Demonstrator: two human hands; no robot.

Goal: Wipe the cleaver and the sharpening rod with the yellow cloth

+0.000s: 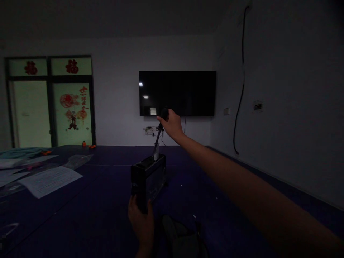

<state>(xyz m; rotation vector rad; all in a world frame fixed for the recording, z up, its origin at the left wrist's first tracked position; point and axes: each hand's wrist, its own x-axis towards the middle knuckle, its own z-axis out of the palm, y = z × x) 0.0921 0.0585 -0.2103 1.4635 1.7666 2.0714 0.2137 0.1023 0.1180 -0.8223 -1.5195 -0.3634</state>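
Observation:
A dark upright box (155,181) with a recess in its top stands on the dark blue surface in front of me. My left hand (141,218) grips the near lower end of this box, thumb on one side and fingers on the other. Above it, my right hand (172,123) is closed round the black handle (164,114) of a tool with a long thin shaft (158,138). The shaft slants down to the box's top; whether its tip is inside cannot be made out. Next to the shaft, a small clear-whitish piece (156,152) stands up from the top.
Printed sheets (51,181) and clear plastic bags (77,161) lie at left. Small orange items (84,144) sit at the far edge. A dark object, perhaps a pouch (182,238), lies close to me. A television (177,93) and a hanging cable (240,104) are on the walls.

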